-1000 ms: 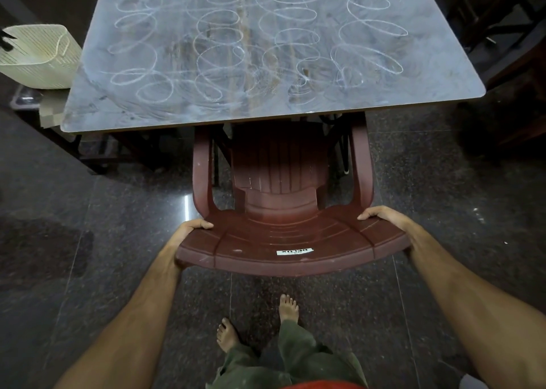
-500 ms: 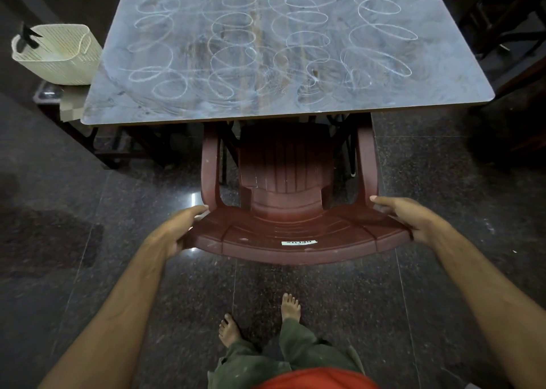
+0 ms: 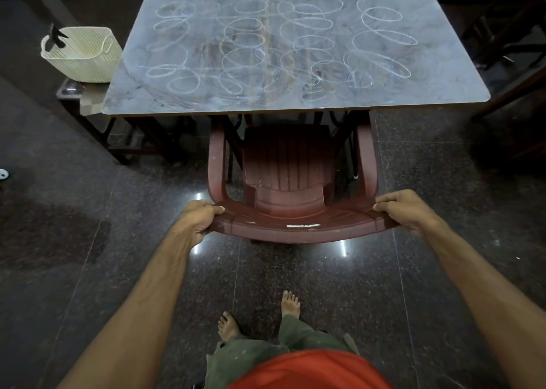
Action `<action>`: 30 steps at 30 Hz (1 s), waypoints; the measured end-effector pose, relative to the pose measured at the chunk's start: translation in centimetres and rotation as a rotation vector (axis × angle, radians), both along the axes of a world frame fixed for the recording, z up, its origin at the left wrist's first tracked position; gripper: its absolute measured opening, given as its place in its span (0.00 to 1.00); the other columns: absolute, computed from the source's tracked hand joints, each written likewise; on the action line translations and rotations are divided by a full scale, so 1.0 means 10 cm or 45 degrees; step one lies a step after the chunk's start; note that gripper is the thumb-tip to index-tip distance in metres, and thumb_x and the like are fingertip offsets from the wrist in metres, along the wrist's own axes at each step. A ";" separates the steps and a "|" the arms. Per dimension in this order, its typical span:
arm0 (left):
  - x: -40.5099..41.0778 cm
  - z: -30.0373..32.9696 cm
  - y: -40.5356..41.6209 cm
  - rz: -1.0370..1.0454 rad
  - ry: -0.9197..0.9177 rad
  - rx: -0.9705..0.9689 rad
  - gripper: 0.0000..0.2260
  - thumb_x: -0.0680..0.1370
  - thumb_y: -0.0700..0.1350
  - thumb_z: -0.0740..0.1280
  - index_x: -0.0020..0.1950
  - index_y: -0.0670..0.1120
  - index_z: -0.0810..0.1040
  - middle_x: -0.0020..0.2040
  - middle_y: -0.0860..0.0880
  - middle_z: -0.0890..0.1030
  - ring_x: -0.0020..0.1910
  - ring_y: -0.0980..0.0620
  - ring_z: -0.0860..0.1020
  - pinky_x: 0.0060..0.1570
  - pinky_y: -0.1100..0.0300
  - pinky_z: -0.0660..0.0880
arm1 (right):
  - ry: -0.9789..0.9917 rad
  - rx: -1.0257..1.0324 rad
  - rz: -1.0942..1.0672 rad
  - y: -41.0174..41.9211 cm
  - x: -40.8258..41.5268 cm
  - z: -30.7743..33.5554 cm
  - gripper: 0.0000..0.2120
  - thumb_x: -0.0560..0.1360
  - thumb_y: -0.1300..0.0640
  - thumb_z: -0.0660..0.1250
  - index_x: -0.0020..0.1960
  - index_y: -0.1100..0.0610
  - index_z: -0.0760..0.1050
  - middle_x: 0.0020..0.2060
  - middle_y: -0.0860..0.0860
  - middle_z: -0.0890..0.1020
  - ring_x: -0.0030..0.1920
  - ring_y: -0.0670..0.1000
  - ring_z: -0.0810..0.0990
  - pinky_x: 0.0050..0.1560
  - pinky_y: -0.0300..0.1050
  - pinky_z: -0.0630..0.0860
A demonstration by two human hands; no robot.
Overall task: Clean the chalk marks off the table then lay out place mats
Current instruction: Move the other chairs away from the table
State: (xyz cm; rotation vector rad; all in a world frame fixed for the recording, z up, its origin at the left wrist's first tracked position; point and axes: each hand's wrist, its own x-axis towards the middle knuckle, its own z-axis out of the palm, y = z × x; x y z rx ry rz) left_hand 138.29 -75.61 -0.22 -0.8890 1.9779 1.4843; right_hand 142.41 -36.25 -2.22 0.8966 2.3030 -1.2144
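one table (image 3: 295, 99), one chair (image 3: 291, 175), one basket (image 3: 82, 54).

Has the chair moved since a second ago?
Cannot tell: the chair has its arms under the table edge much as before, but the camera shifted.

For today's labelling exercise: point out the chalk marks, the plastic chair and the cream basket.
chalk marks (image 3: 381, 14): head view, on a chalk loop at the tabletop's far right.
plastic chair (image 3: 289, 164): head view, middle of the seat.
cream basket (image 3: 85, 63): head view, on its front wall.
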 end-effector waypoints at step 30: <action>0.49 -0.15 -0.14 -1.269 1.060 -1.218 0.14 0.71 0.41 0.74 0.57 0.47 0.84 0.54 0.49 0.85 0.55 0.46 0.81 0.61 0.50 0.71 | 0.267 1.104 1.173 -0.32 0.47 0.25 0.14 0.77 0.63 0.63 0.60 0.51 0.77 0.54 0.48 0.81 0.55 0.52 0.79 0.50 0.50 0.78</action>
